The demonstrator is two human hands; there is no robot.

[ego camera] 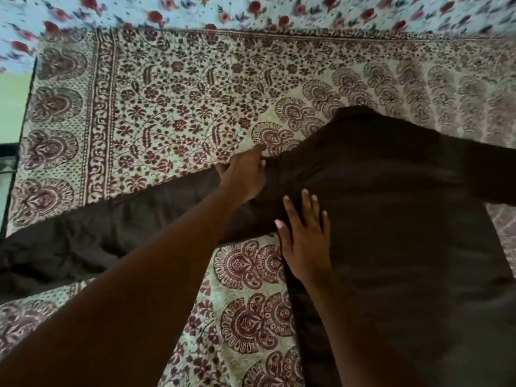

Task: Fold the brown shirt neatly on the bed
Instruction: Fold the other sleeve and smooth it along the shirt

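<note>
We see the bed [173, 88] under a cream sheet printed with maroon flowers, and a pale blue rose-print cloth [279, 9] blurred along the top edge. The brown shirt [391, 219] lies flat on the sheet, right of centre, its collar end pointing away from us; its lower body runs out of frame at the bottom right, and the right sleeve is cut off at the right edge. The left sleeve [111, 227] stretches out to the left edge. So dark that we make out no buttons or seams. Left hand [243, 174] sits at the shoulder seam, fingers bent onto the cloth; we cannot tell whether it pinches. Right hand [305, 236] lies flat on the shirt's left side, fingers spread and straight.
</note>
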